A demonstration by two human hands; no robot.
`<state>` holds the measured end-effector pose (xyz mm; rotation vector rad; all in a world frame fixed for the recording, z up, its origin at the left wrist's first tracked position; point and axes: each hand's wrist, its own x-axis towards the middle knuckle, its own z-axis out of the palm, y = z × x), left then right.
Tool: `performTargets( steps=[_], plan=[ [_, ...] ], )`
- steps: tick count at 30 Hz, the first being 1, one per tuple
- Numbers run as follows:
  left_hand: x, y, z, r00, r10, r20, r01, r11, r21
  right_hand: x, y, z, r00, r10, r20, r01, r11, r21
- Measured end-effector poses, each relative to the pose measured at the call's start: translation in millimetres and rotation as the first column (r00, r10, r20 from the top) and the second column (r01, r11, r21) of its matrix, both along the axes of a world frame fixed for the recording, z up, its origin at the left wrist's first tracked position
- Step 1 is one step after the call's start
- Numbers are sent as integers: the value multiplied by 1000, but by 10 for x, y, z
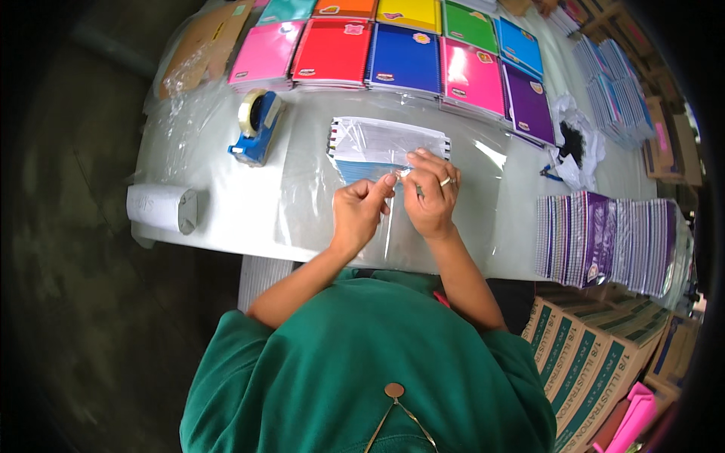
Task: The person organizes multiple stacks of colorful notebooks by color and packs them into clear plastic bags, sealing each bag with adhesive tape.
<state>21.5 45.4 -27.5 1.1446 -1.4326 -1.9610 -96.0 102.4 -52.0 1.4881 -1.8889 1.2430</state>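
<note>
A stack of spiral-bound notebooks (385,140) lies in front of me on the table, with white pages on top, bluish edges facing me and binding at both ends. Clear plastic film (491,155) is over and around it. At the near side of the stack, my left hand (360,210) pinches the film between thumb and fingers. Close beside it, my right hand (432,192), wearing a ring, also has its fingers closed on the film. The two hands almost meet at the gathered plastic; its exact fold is hard to make out.
A blue tape dispenser (260,132) and a white paper-wrapped bundle (161,209) stand on the left. Colourful notebook piles (404,59) line the back. At right are a plastic-wrapped notebook stack (604,240), a white plastic bag (580,162) and, below the table, cardboard boxes (585,370).
</note>
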Motion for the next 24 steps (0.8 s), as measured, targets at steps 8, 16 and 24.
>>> performTargets(
  steps=[8, 16, 24],
  plan=[
    [163, -287, -1051, 924, 137, 356, -81, 983, -167, 148, 166, 542, 996, 63, 59, -82, 896, 436],
    [460, -632, -562, 960, -260, -103, 264, 722, 640, 532, 1006, 132, 977, 211, 39, -206, 872, 444],
    [-823, 183, 539, 722, -612, -323, 657, 753, 42, 229, 2147, 209, 786, -562, -259, 569, 821, -56]
  ],
)
